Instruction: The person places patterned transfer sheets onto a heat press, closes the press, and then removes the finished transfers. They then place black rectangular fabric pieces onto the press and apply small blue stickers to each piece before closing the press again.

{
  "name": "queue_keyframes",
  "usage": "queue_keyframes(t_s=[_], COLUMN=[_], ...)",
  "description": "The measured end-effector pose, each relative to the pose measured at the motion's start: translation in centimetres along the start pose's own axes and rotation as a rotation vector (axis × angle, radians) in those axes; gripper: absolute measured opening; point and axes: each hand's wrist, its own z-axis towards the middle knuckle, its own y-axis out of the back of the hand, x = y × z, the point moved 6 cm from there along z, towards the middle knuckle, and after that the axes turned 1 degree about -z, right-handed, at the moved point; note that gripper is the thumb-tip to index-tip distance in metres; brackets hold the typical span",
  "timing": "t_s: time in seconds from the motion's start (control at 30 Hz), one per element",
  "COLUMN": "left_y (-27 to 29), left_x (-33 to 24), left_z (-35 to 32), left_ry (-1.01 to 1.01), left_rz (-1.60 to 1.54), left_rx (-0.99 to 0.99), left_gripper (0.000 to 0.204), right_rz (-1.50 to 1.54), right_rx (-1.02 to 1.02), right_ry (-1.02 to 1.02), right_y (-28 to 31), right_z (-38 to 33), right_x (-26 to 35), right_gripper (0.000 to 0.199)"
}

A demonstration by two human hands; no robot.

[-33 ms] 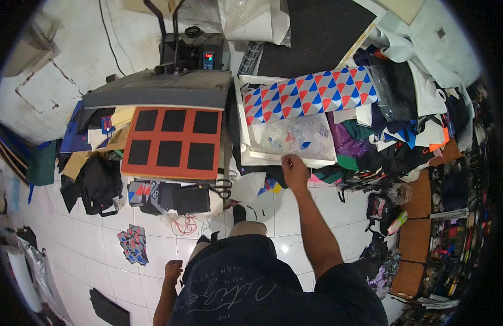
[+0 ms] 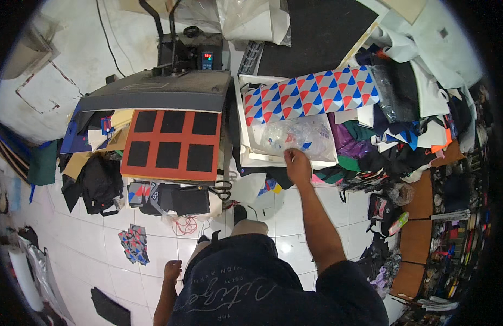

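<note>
My right hand (image 2: 299,167) reaches over the near rim of a white box (image 2: 262,158), its fingertips pressed together. Whatever they pinch is too small to make out. Crumpled clear plastic (image 2: 284,133) with small red and blue pieces lies in the box just beyond the fingertips. Across the box's far part rests a grey sheet (image 2: 311,95) patterned in red, blue and white. Low at my side hangs my left hand (image 2: 174,269), fingers curled, with nothing visible in it.
A heat press (image 2: 153,92) stands left of the box, raised over an orange-red board (image 2: 172,130) bearing several black squares. Scissors (image 2: 222,189) lie at its front edge. Patterned pieces (image 2: 134,244) lie on the floor. Fabric scraps (image 2: 360,133) are heaped right of the box.
My right hand has shifted slightly to the right along the box's near rim. My left hand stays where it was.
</note>
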Motion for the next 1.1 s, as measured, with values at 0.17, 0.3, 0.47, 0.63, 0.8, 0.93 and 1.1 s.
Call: queue_keyframes(t_s=[0.17,0.3,0.47,0.63,0.8,0.93,1.1], left_y=[-1.0,-3.8,-7.5,-8.0,-7.1,-6.9,-7.3], left_x=[-4.0,-9.0,-10.1,-8.2,-8.0,-8.7,-12.2], left_z=[-0.1,-1.9,-3.2,-3.0,-3.4,-3.6,-4.6], left_ry=[-0.028,-0.118,-0.099,-0.058,0.033,-0.054,-0.069], left_rz=[-0.214,-0.262,-0.141,-0.134,-0.059,-0.135,-0.020], left_rx=[-0.105,-0.141,-0.149,-0.141,-0.165,-0.202,-0.203], left_gripper=[0.030,0.029,0.027,0.035,0.037,0.035,0.032], right_rz=[-0.424,-0.665,-0.706,-0.627,-0.457,-0.347,0.079], right_rx=[0.314,0.616,0.732,0.750,0.756,0.732,0.695], right_ry=[0.223,0.295,0.252,0.239,0.250,0.356,0.225], right_y=[-4.8,-12.2,-15.0,-16.1,-14.3,-11.9,-9.7], right_z=[9.8,11.5,10.8,10.2,10.9,11.0,11.9], right_x=[-3.7,-8.3,-8.7,-10.1,-9.0,-6.9,-6.4], right_gripper=[0.018,0.025,0.061,0.052,0.033,0.021,0.020])
